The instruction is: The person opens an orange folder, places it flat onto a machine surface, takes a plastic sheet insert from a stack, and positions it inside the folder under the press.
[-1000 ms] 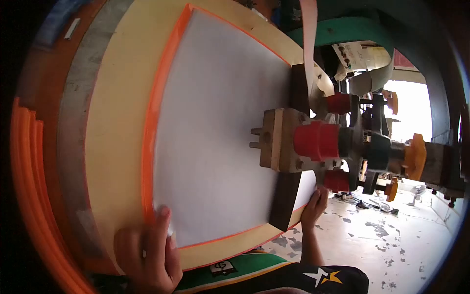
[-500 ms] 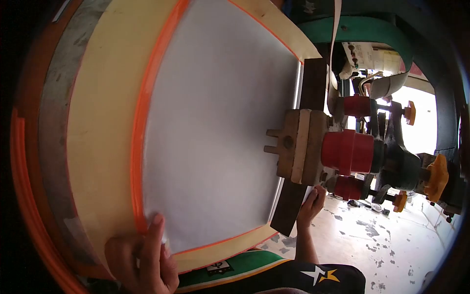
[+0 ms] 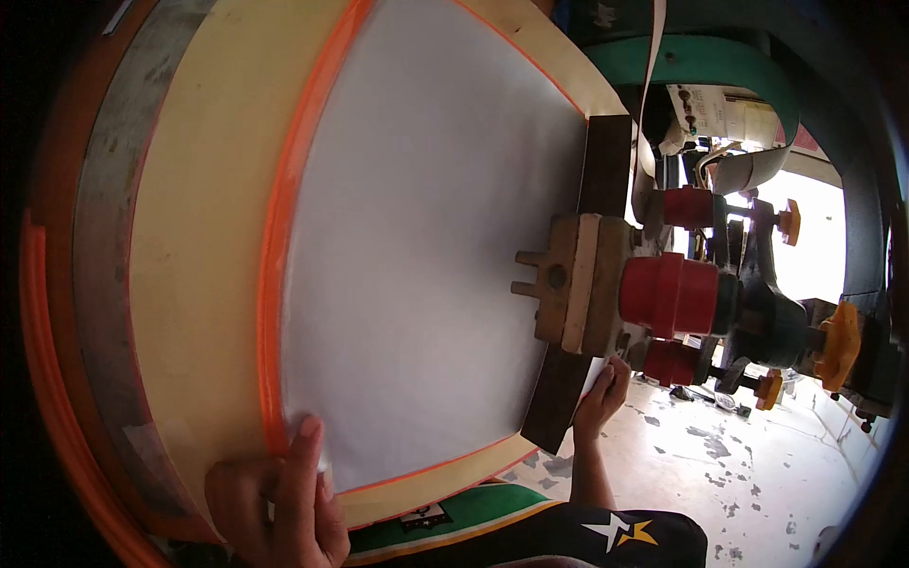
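Note:
A large white sheet (image 3: pixel 417 237) lies flat on a cream board (image 3: pixel 204 218) with orange strips (image 3: pixel 275 246) along the sheet's edges. My left hand (image 3: pixel 275 502) is at the sheet's near left corner, finger and thumb closed on it. Past the sheet's right edge, my right hand (image 3: pixel 603 402) has its fingers bent around a bit of white edge below a dark bar (image 3: pixel 554 402); its fingertips are partly hidden. A tan metal block (image 3: pixel 573 284) with two prongs sits over the sheet's right side, joined to red cylinders (image 3: pixel 668 295).
Yellow knobs (image 3: pixel 837 346) stick out at the machine's right. A green curved arm (image 3: pixel 701 59) and a pale strap (image 3: pixel 653 76) are at the upper right. The floor (image 3: pixel 701 464) has worn grey patches. An orange edge (image 3: pixel 43 312) runs along the far left.
The sheet and orange strip have shifted slightly right, and the bright line beside the dark bar no longer shows. My left hand moved a little right with the corner.

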{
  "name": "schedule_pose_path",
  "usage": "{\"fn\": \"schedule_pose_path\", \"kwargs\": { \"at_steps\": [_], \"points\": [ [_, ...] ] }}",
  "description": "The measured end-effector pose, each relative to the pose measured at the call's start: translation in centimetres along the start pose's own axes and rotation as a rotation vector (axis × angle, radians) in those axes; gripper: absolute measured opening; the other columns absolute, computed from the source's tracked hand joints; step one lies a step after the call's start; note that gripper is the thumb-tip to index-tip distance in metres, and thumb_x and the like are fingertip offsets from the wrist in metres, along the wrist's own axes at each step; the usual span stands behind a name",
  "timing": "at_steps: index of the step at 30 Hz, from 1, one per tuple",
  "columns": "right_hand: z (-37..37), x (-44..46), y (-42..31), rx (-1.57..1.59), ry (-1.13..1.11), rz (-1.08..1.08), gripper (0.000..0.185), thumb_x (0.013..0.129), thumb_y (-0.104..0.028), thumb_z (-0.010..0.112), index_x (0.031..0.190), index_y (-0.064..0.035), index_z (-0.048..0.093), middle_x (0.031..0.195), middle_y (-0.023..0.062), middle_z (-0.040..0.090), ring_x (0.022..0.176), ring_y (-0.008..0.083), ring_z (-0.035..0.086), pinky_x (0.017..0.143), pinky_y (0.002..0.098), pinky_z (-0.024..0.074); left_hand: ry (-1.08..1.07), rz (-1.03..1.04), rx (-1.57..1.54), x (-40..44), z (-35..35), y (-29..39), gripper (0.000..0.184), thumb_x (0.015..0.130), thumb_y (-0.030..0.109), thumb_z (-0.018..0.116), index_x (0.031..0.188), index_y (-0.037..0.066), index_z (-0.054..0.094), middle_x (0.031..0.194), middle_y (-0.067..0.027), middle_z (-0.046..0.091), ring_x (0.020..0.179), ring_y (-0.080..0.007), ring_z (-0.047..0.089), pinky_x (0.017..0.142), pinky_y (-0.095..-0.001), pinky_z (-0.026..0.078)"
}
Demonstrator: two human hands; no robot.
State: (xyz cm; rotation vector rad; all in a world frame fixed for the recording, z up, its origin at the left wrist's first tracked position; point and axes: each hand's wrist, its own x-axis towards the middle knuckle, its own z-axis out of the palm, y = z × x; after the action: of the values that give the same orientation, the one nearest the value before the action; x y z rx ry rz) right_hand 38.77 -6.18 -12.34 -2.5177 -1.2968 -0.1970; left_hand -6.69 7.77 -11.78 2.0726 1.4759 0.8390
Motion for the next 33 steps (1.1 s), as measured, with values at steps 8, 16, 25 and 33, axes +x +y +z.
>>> {"fn": "schedule_pose_path", "kwargs": {
  "at_steps": [8,16,25,33],
  "points": [
    [0.1,-0.1,-0.1,0.027,0.001,0.012,0.028,0.114,-0.010,0.050,0.132,0.0015,0.068,0.114,0.0115,0.069,0.107,0.0201,0.063,0.098,0.0352,0.0488,0.007,0.016,-0.002,-0.1,0.0,-0.1,0.032,0.114,0.018,0.059,0.135,0.003,0.078,0.110,-0.0028,0.078,0.071,-0.0195,0.050,0.066,-0.0363,0.045],
    [0.3,0.3,1.2,0.009,0.015,-0.045,0.031,0.114,-0.011,0.050,0.134,0.0010,0.069,0.120,0.0119,0.072,0.109,0.0209,0.064,0.098,0.0360,0.0493,-0.023,-0.015,-0.017,0.0,-0.2,0.3,0.032,0.113,0.018,0.063,0.138,0.005,0.078,0.103,-0.0084,0.073,0.071,-0.0225,0.052,0.067,-0.0406,0.047],
    [0.8,1.0,0.4,0.082,0.049,-0.129,0.031,0.112,-0.013,0.051,0.132,0.0017,0.068,0.122,0.0195,0.072,0.110,0.0334,0.068,0.098,0.0417,0.0510,0.063,-0.083,-0.114,-0.6,1.1,0.1,0.044,0.097,0.002,0.064,0.140,0.005,0.074,0.088,-0.0089,0.051,0.075,-0.0228,0.052,0.065,-0.0377,0.041],
    [1.3,0.6,0.3,0.301,0.129,-0.062,0.033,0.114,-0.014,0.054,0.143,0.0009,0.060,0.127,0.0221,0.071,0.108,0.0301,0.072,0.096,0.0421,0.0562,0.146,-0.010,-0.101,-1.0,1.7,-0.9,0.031,0.111,0.007,0.061,0.138,-0.003,0.070,0.118,-0.0119,0.073,0.102,-0.0208,0.067,0.086,-0.0341,0.054]
  ]
}}
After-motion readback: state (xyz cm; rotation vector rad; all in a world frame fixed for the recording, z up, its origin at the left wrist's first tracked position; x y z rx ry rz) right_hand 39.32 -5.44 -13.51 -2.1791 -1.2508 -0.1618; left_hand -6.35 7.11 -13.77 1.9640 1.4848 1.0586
